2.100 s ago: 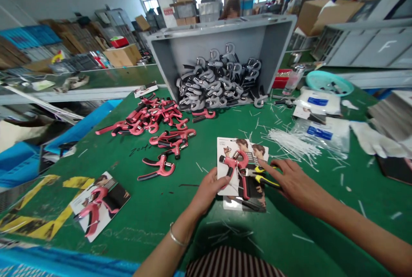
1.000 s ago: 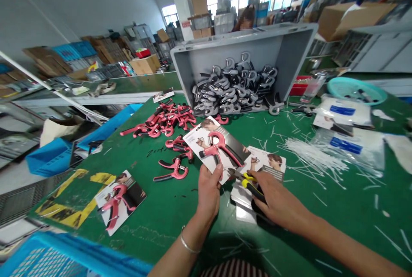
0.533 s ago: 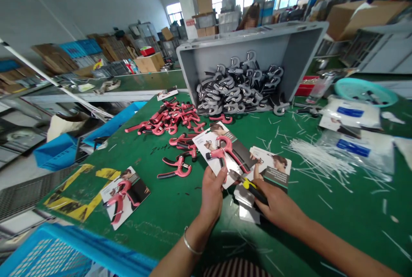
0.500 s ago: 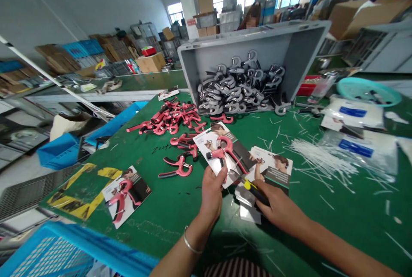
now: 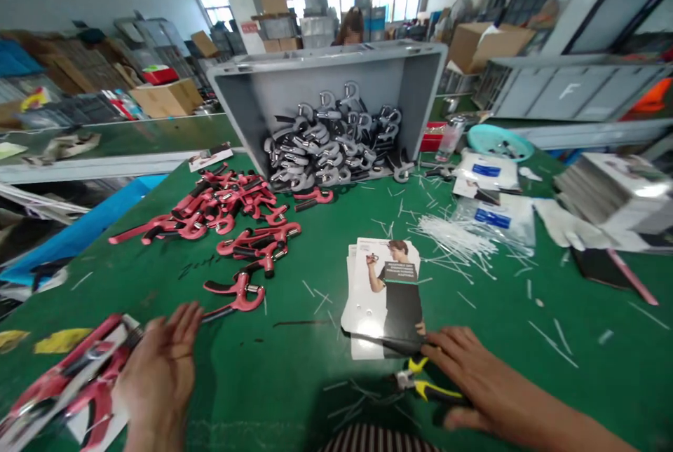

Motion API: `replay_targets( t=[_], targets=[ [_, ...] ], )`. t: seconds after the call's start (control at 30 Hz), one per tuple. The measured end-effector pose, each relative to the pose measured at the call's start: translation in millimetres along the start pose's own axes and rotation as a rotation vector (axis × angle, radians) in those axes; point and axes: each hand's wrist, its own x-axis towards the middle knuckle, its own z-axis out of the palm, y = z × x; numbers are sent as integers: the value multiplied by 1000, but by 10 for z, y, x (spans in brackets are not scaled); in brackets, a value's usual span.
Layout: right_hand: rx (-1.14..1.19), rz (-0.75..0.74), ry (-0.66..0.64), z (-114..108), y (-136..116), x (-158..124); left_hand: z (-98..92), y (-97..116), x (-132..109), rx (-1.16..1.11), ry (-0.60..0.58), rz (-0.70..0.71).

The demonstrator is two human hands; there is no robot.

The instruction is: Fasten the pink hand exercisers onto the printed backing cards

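Head view looks down on a green desk (image 5: 294, 382). The left hand (image 5: 158, 361) lies open and palm down, fingers (image 5: 184, 319) spread wide and gripping nothing. Its heel rests on a carded pink grip (image 5: 68, 382) at the lower left edge, probably to keep the card flat. Blur hides whether one card or two lie there.

The right hand (image 5: 473, 375) rests over the handles of one pair of yellow-and-black cutters (image 5: 420, 383). Its fingers are stretched nearly flat rather than curled about the tool, and the tips touch the near edge of a card stack (image 5: 386, 298). The cutters lie on the desk just below that stack, close by the hand. At least three cards show in the stack, fanned slightly and printed side up, with no grip on the top one.

One loose pink grip (image 5: 236, 294) lies nearest the left hand. Beyond it is a pile of pink grips (image 5: 226, 207), a dozen or more, too tangled to count. One grey bin (image 5: 247, 91) lies tipped on its side with its mouth toward the person, likely so that the grey grips (image 5: 331, 140) inside can be reached. They are too many to count.

To the right lie scattered white ties (image 5: 455, 236), two bags (image 5: 497, 217) with blue labels, one teal bowl (image 5: 499, 140), white gloves (image 5: 570, 231) and a tall pile of cards (image 5: 610, 189). Another person (image 5: 352, 26) is behind the bin.
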Motion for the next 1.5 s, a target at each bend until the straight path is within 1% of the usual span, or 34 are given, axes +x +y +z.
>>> replay_targets(
  t=[0.03, 0.07, 0.13, 0.17, 0.2, 0.23, 0.3, 0.33, 0.37, 0.4, 0.43, 0.5, 0.6, 0.67, 0.73, 0.8, 0.87, 0.97, 1.03, 1.1, 1.17, 1.23, 1.27, 1.33, 1.37, 1.43, 1.5],
  targets=[
    [7, 4, -10, -51, 47, 7, 139, -99, -133, 1, -90, -48],
    [22, 24, -1, -112, 110, 34, 318, -199, -301, 44, -248, -120],
    [28, 127, 94, -242, 313, 131, 736, -384, -675, 166, -593, -254],
    [4, 204, 179, -301, 457, 191, 950, -463, -849, 223, -728, -255],
    [-45, 299, 256, -351, 621, 255, 1149, -534, -996, 291, -815, -202],
    [-107, 408, 296, -391, 795, 319, 1325, -596, -1110, 382, -867, -133],
    [-217, 572, 313, -436, 1123, 445, 1589, -703, -1227, 538, -843, 19],
    [-243, 616, 311, -444, 1257, 506, 1671, -750, -1238, 595, -819, 72],
    [-256, 639, 302, -443, 1365, 565, 1722, -792, -1224, 630, -795, 97],
    [-256, 642, 290, -439, 1445, 621, 1742, -828, -1196, 642, -783, 92],
    [-249, 630, 273, -435, 1500, 673, 1737, -853, -1161, 634, -775, 57],
    [-226, 597, 229, -442, 1555, 753, 1673, -859, -1098, 581, -764, -72],
    [-172, 568, 181, -519, 1565, 793, 1532, -732, -1071, 452, -754, -271],
    [-125, 574, 160, -591, 1556, 774, 1464, -591, -1094, 357, -767, -355],
    [-86, 583, 152, -638, 1544, 756, 1435, -477, -1132, 292, -783, -395],
    [-75, 589, 161, -628, 1534, 774, 1438, -440, -1171, 263, -776, -412],
    [-79, 594, 175, -570, 1525, 838, 1454, -483, -1208, 244, -772, -419],
    [-53, 579, 168, -500, 1505, 954, 1453, -590, -1249, 205, -795, -429],
    [0, 567, 144, -537, 1474, 975, 1416, -612, -1253, 177, -795, -442],
    [52, 574, 123, -642, 1423, 918, 1355, -579, -1236, 151, -769, -456],
    [166, 580, 128, -755, 1348, 798, 1288, -519, -1214, 123, -740, -476],
    [411, 571, 162, -794, 1244, 657, 1242, -471, -1204, 98, -717, -512],
    [560, 567, 172, -770, 1181, 594, 1230, -460, -1208, 89, -710, -531],
    [816, 574, 166, -647, 1038, 511, 1229, -461, -1234, 73, -711, -564],
    [889, 582, 155, -565, 961, 494, 1235, -470, -1253, 63, -721, -575],
    [982, 583, 148, -416, 799, 511, 1248, -487, -1294, 42, -750, -586],
    [1046, 554, 159, -335, 636, 579, 1246, -491, -1324, 26, -770, -584]
  ],
)
